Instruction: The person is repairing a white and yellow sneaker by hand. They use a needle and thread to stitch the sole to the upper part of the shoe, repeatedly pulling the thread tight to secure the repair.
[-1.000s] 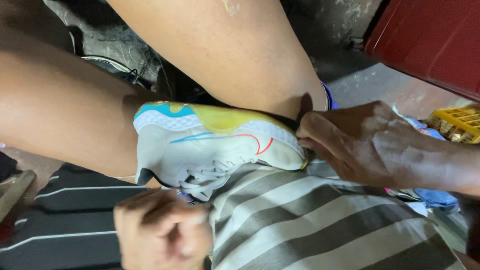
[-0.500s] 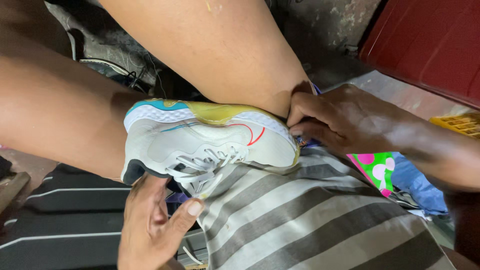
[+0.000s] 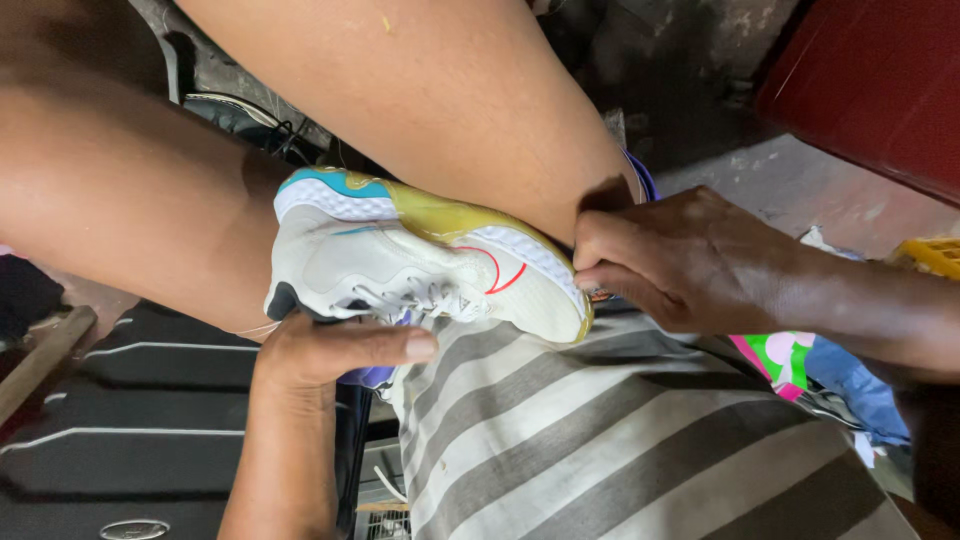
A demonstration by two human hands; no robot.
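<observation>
the white sneaker (image 3: 420, 265) is lying on its side between the person's bare knees, its yellowed sole with a turquoise patch turned up toward the upper leg (image 3: 430, 90) and its laces facing down over a grey and white striped cloth (image 3: 620, 440). the left hand (image 3: 325, 355) is cupping the shoe's opening from below, thumb stretched along the laced edge; its grip is wrapped on the sneaker, though the fingers are tucked out of sight behind the shoe. the right hand (image 3: 690, 260) is pressing on the toe end, fingers curled and pinched together on the edge of the sole; what exactly is sitting between the fingertips is too dark to make out. a small purple piece (image 3: 372, 376) is peeking out under the left thumb, mostly hidden. a black ribbed mat (image 3: 150, 430) is lying lower left. a pink and green item (image 3: 780, 360) and a yellow crate (image 3: 935, 255) are showing at right, both cut off or covered.
</observation>
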